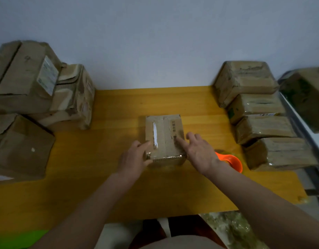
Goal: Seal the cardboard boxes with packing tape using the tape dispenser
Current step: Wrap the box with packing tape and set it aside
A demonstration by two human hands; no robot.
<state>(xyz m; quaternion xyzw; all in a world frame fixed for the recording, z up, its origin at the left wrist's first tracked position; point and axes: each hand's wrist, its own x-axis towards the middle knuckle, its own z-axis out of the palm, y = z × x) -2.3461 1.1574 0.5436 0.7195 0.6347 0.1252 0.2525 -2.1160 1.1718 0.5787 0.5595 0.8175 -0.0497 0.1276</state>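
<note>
A small box (164, 139) sits mid-table (119, 108), box stacks (38, 97) left and right, tape dispenser (230, 161) right.

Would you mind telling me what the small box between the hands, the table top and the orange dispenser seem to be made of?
Small box: brown corrugated cardboard, fluting visible at its near edge, glossy clear tape across the top.
Table top: yellow-orange wood or wood-look laminate, faint grain, smooth.
Orange dispenser: probably moulded plastic, given the uniform bright colour; partly hidden.

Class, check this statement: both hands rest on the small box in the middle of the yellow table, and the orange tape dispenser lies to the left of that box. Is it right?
Not quite. In the head view the orange tape dispenser lies to the right of the small box, partly behind the right hand. The rest holds: left hand and right hand rest on it, mid yellow table.
</note>
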